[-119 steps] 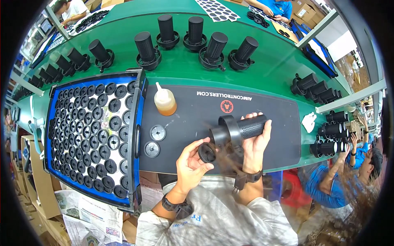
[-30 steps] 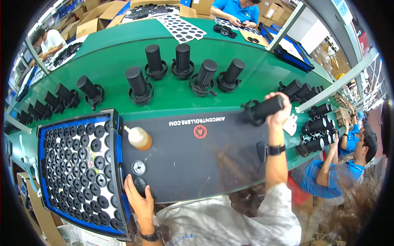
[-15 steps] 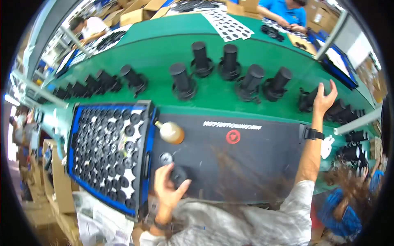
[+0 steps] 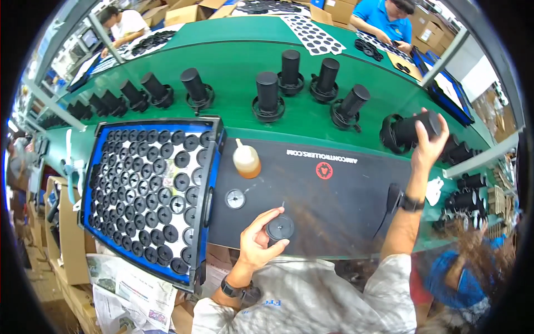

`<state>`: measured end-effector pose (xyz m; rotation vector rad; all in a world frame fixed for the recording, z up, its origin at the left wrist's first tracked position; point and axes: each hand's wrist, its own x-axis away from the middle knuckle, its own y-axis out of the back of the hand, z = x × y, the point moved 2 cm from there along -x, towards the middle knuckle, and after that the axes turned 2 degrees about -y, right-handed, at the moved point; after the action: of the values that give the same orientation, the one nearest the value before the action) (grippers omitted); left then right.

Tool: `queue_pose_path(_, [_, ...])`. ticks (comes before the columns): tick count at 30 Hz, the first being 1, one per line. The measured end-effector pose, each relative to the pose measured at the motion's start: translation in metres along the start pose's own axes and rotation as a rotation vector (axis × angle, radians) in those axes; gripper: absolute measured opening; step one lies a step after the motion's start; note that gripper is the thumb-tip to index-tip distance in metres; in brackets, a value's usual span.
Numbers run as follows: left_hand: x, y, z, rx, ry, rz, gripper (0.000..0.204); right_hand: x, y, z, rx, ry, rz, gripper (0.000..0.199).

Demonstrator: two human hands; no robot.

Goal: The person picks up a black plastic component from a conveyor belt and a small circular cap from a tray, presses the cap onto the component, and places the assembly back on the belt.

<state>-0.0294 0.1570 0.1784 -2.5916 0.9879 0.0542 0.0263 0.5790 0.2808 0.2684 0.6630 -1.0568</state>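
Note:
My left hand [image 4: 256, 247] holds a round black disc [image 4: 280, 227] between thumb and fingers, above the near edge of the dark mat [image 4: 328, 203]. Far to the right, my right hand [image 4: 427, 146] is closed around a black cylinder with a ringed base [image 4: 406, 133], which tilts with its base to the left. Beside the left hand, a disc with a pale face [image 4: 235, 199] lies on the mat. Behind that disc stands a squeeze bottle [image 4: 247, 162] with amber liquid and a thin spout.
A blue-lined tray [image 4: 209, 192] with rows of black discs stands at left. Several black cylinders [image 4: 267, 94] line the green bench [image 4: 233, 61]. A black cable [image 4: 384, 214] lies on the mat's right. Two people work across the bench; another person [image 4: 456, 278] is at lower right.
My right hand has closed on the black cylinder and tilted it off its upright stance. The left hand has turned and moved right with the disc, which now faces up. The view has shifted.

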Motion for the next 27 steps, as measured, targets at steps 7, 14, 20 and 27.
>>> queue_pose_path(7, [-0.014,-0.027,0.031,0.316,0.212,0.013,0.074,0.158,-0.055,0.096,-0.877,-0.511,-0.012,0.056])
queue_pose_path(14, [0.008,-0.027,0.053,0.437,0.417,0.109,0.072,0.203,-0.052,0.049,-1.106,-0.84,-0.187,0.042])
queue_pose_path(20, [0.005,-0.036,0.033,0.602,0.527,0.071,0.072,0.208,-0.054,0.034,-1.133,-0.868,-0.181,0.043])
queue_pose_path(27, [0.002,-0.038,0.019,1.0,0.638,-0.102,0.062,0.212,-0.042,0.024,-1.237,-0.774,-0.123,0.047])
